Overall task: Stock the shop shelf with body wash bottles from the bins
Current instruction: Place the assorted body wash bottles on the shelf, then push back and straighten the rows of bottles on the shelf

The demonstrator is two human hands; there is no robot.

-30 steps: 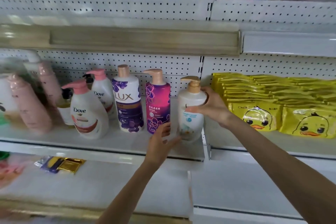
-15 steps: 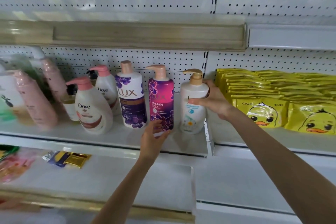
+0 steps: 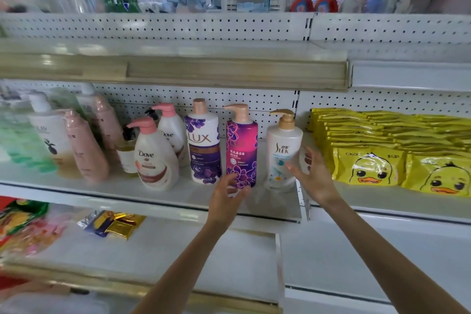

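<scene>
- The right hand (image 3: pixel 314 177) is open with its fingers spread. It is just beside the white SLEK bottle (image 3: pixel 281 153) and does not grip it.
- The left hand (image 3: pixel 228 192) is open too, with loose fingers at the foot of the pink LUX bottle (image 3: pixel 242 148).
- Both bottles stand up straight, side by side, on the shelf (image 3: pixel 178 199).
- To the left of the left hand stand a purple LUX bottle (image 3: pixel 204 145) and a Dove bottle (image 3: pixel 155 160).
- To the right of the right hand lie yellow duck packs (image 3: pixel 369 168).
</scene>
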